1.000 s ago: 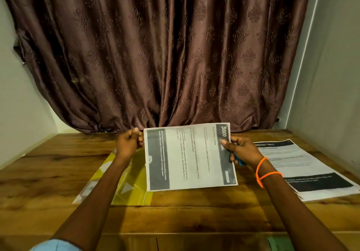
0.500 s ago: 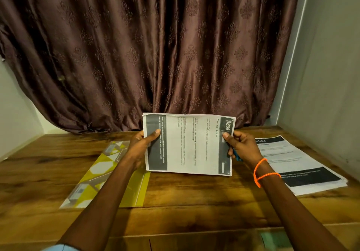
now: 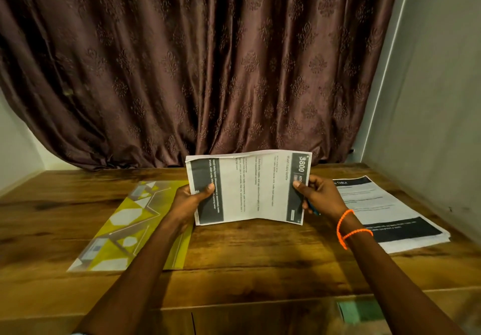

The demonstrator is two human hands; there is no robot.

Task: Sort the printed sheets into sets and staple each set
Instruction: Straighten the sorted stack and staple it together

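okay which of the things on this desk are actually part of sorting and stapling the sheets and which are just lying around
Part of the job:
- held printed sheets, gripped by left hand and right hand
- stack of printed sheets on the right

Lying about:
- yellow folder on the left
- brown curtain
- green item below the table edge

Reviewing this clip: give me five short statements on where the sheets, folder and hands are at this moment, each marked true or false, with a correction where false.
1. Both hands hold the printed set: the left hand at its left edge, the right hand at its right edge. True.
2. The held set lies flat on the wooden table. False: it is raised and tilted up toward the camera, with a crease down its middle.
3. A yellow patterned folder lies on the table left of the held set. True.
4. The stack of printed sheets sits on the folder. False: it lies on the table at the right, apart from the folder.
5. The orange bracelet is on the left wrist. False: it is on the right wrist.
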